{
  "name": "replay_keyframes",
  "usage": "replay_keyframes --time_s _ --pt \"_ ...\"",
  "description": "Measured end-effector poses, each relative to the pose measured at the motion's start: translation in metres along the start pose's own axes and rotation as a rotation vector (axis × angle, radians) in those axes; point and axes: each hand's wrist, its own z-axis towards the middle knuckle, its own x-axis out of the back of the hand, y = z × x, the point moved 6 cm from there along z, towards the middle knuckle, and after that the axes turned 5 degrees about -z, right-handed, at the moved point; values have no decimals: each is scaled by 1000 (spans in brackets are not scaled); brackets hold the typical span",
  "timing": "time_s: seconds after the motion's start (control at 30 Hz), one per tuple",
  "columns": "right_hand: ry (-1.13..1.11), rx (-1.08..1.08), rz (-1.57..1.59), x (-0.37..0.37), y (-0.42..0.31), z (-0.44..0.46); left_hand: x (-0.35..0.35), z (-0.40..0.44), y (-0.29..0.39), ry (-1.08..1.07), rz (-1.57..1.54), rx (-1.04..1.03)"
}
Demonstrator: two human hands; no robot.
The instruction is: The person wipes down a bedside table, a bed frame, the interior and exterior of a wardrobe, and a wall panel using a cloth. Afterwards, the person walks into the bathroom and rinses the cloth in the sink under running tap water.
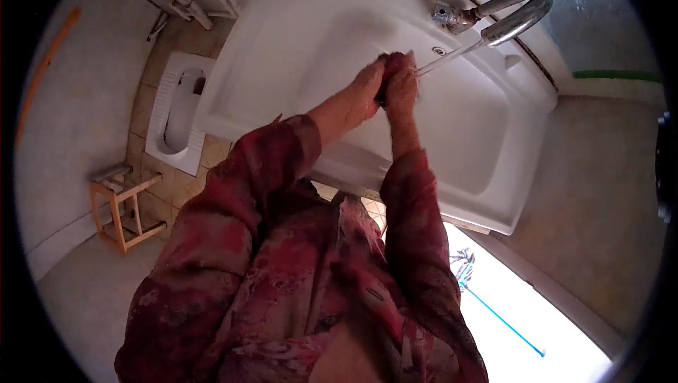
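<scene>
Over the white sink (339,51), my left hand (367,90) and my right hand (402,85) are pressed close together. Between them sits a small, dark reddish thing (386,75), mostly hidden by the fingers and too unclear to name. Both hands are closed around it. From the curved metal faucet (519,19), a stream of water (452,56) runs down at a slant and meets my right hand. The sink's overflow hole (438,51) shows just to the right of my hands.
Left of the sink, a white squat toilet (169,143) is set in the tiled floor. A small wooden stool (116,199) stands near the left wall. Pipes (191,8) run at the upper left. A mop with a blue handle (501,316) lies at the lower right.
</scene>
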Motion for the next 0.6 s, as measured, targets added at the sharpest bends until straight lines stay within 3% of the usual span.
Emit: replay_keyframes --time_s 0.07,0.1,0.13,0.17,0.2,0.23,0.27,0.33,0.37,0.4,0.43,0.47,0.53,0.57,0.6 --pt "-107 -407 746 3 30 4 -15 -26 0 -182 47 -70" --pt "-61 -208 774 -1 31 0 -21 -22 12 -202 56 -71" --pt "-32 -46 822 -7 6 -11 -17 -17 20 -69 9 -15" --pt "-45 -143 353 -11 -35 -19 -8 -14 26 68 -42 45" --pt "-133 -88 628 -31 -46 -17 3 -15 42 -90 -28 37" --pt "-13 -40 279 -30 -78 -34 10 -11 57 -29 -66 38" --pt "24 -57 168 -23 -115 -44 3 -27 77 -1 188 -347" --pt "152 7 198 -22 -108 -29 4 -10 57 -239 172 158" --pt "101 -150 314 -14 -85 -18 -1 -10 38 -257 183 191" --pt "51 -299 436 -3 -59 -6 -19 -26 32 -135 246 56" --pt "80 -307 360 10 -35 2 -30 -37 30 -17 305 -85" --pt "111 -313 351 20 -35 -2 -34 -39 22 -38 314 -61" --pt "179 -715 1007 7 -28 -20 -44 -37 19 -150 434 -80" --pt "172 -356 814 14 -42 -29 -49 -32 22 -143 590 -214" --pt "157 -201 880 3 -47 -29 -49 -29 33 -41 1115 -518"
